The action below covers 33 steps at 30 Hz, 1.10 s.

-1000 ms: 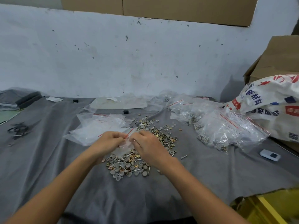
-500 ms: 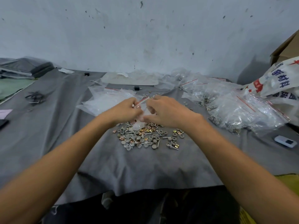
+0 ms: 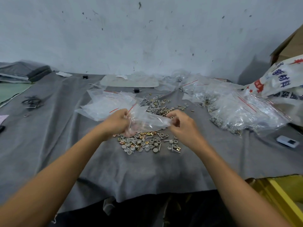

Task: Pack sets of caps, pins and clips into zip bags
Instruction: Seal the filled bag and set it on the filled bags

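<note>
Spillage risk — your left hand (image 3: 117,121) and right hand (image 3: 182,123) pinch the zip bag (image 3: 147,122) (seal unclear); tilting could dump its contents.

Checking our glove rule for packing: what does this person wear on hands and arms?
Nothing visible. Both forearms are bare, with no sleeves in frame. The left hand and right hand are ungloved; no watch, bracelet or ring shows, as far as can be seen.

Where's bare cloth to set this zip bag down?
Bare grey cloth on the near side of the loose parts pile, and left between the empty bags and the black wire bundle. Crowded: the centre and the filled bags at right.
</note>
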Tool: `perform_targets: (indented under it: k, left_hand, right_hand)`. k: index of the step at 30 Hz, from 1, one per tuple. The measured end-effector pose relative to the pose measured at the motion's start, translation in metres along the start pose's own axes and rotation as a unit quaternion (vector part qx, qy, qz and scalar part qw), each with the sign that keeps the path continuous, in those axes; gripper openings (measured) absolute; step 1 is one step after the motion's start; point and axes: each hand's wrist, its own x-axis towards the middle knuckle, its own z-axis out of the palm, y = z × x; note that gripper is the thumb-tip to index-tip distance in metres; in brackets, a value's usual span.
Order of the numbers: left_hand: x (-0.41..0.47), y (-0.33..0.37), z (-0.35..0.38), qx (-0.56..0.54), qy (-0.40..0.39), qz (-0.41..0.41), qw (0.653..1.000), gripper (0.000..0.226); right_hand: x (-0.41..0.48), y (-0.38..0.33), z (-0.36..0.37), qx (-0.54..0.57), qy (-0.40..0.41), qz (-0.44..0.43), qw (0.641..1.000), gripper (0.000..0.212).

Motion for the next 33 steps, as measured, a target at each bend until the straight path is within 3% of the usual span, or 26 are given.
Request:
perform_targets:
  k: [2, 5, 7, 11, 13, 18, 20, 24, 26, 29, 31, 33]
  left_hand:
    - [0.001, -0.012, 0.002, 0.036, 0.018, -0.002, 0.999, 0.006]
    - [0.001, -0.023, 0.011, -0.024, -0.007, -0.009, 1.0, 0.01]
    - [0.0, -0.027, 0.02, -0.054, -0.018, -0.002, 0.998, 0.014]
    - [-0.007, -0.026, 0.039, -0.092, -0.051, 0.015, 0.994, 0.02]
    - [-0.01, -0.024, 0.042, -0.116, -0.081, 0.007, 0.99, 0.025]
    - [-0.006, -0.021, 0.034, -0.064, -0.059, -0.018, 0.996, 0.026]
    - [-0.005, -0.016, 0.031, -0.034, -0.052, 0.001, 0.998, 0.023]
    - [-0.005, -0.015, 0.031, -0.064, -0.015, 0.038, 0.997, 0.05]
    - [-0.004, -0.028, 0.035, 0.013, 0.083, 0.08, 0.993, 0.044]
    - [-0.006, -0.065, 0.045, 0.187, 0.191, 0.147, 0.952, 0.03]
    - [-0.008, -0.085, 0.053, 0.283, 0.204, 0.173, 0.921, 0.024]
    - [-0.007, -0.095, 0.06, 0.356, 0.216, 0.181, 0.891, 0.037]
  right_hand:
    - [-0.001, 0.008, 0.002, -0.022, 0.038, 0.014, 0.999, 0.033]
    - [-0.007, 0.006, 0.008, -0.004, 0.037, 0.043, 0.998, 0.034]
    - [-0.015, -0.008, 0.012, 0.03, 0.023, 0.006, 0.999, 0.034]
    - [-0.031, -0.042, 0.017, 0.001, -0.142, -0.116, 0.983, 0.069]
    - [-0.035, -0.048, 0.022, -0.062, -0.194, -0.144, 0.968, 0.066]
    - [-0.025, -0.051, -0.003, -0.203, -0.146, -0.147, 0.957, 0.029]
    - [-0.018, -0.05, -0.017, -0.21, -0.149, -0.14, 0.956, 0.025]
    - [-0.012, -0.039, -0.046, -0.153, -0.066, -0.117, 0.979, 0.033]
    - [-0.011, -0.026, -0.062, -0.183, -0.032, -0.106, 0.977, 0.031]
    - [-0.008, -0.003, -0.077, -0.237, -0.043, -0.079, 0.967, 0.024]
    - [-0.007, 0.006, -0.073, -0.272, -0.065, -0.064, 0.958, 0.037]
    - [-0.011, 0.012, -0.053, -0.271, -0.081, -0.053, 0.958, 0.062]
